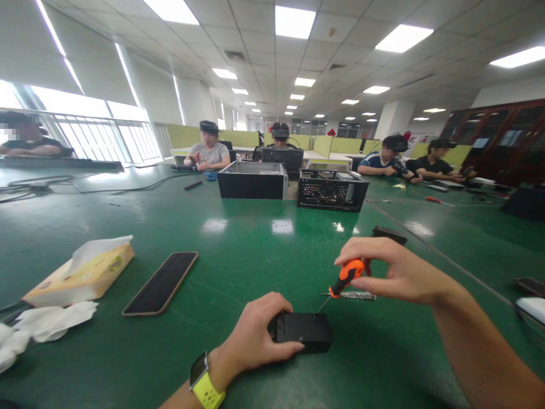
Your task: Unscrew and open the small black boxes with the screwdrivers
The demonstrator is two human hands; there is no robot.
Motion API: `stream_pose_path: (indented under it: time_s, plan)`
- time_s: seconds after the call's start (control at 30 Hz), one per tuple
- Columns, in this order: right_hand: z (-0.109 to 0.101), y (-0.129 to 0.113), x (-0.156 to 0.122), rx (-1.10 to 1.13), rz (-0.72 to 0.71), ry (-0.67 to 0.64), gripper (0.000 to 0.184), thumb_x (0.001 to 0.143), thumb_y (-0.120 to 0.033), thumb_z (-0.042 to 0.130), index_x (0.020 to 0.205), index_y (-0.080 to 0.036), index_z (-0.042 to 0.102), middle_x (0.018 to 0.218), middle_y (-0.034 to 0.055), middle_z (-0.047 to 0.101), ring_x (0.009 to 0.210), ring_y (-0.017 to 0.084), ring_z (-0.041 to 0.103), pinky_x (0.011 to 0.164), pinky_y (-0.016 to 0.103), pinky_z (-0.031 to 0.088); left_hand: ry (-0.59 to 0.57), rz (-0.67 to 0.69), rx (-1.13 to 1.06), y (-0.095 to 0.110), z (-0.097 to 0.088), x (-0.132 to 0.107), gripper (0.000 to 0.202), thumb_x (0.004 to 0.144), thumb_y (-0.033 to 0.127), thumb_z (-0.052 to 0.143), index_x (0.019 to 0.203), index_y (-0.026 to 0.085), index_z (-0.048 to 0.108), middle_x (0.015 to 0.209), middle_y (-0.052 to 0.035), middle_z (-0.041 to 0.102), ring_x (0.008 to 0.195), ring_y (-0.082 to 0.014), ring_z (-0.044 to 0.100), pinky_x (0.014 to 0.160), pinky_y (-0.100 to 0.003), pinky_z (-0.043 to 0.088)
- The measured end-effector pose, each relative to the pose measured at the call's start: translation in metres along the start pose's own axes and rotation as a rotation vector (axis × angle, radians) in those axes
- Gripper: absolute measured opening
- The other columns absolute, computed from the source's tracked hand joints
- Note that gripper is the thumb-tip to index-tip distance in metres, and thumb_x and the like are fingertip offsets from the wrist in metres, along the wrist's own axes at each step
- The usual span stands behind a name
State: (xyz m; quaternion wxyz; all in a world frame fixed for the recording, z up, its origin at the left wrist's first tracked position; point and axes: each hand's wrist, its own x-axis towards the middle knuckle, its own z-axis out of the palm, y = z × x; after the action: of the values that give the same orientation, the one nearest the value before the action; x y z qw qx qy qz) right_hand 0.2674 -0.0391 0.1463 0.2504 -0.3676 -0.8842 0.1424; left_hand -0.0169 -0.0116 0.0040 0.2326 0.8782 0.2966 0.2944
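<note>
On the green tabletop a small black box-shaped device (307,328) lies in the grip of my left hand (264,329), fingers behind it and thumb along the near side. My right hand (385,267) pinches the orange and black handle of a screwdriver (348,276). The tool slants down to the left, and its tip meets the far upper edge of the black device. Just behind the screwdriver lies a second, clear-handled screwdriver (360,296), partly covered from view. What the tip presses on is too small to tell.
To the left are a phone (164,284), a tissue pack (91,272) and crumpled tissues (55,324). Open computer cases (253,184) (332,192) stand further back. A black part (389,234) lies beyond my right hand. Several people sit around the far table edges.
</note>
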Motion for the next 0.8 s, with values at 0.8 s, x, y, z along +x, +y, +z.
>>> stream_pose_path:
  time_s: [0.8]
  plan:
    - [0.014, -0.007, 0.007, 0.070, -0.023, 0.121, 0.017, 0.081, -0.030, 0.069, 0.091, -0.017, 0.067, 0.082, 0.0032, 0.067, 0.070, 0.014, 0.059, 0.064, 0.026, 0.045, -0.014, -0.006, 0.024, 0.002, -0.001, 0.000, 0.035, 0.070, 0.043, 0.075, 0.089, 0.019, 0.059, 0.085, -0.0028, 0.061, 0.076, -0.0191, 0.057, 0.065, -0.027, 0.044]
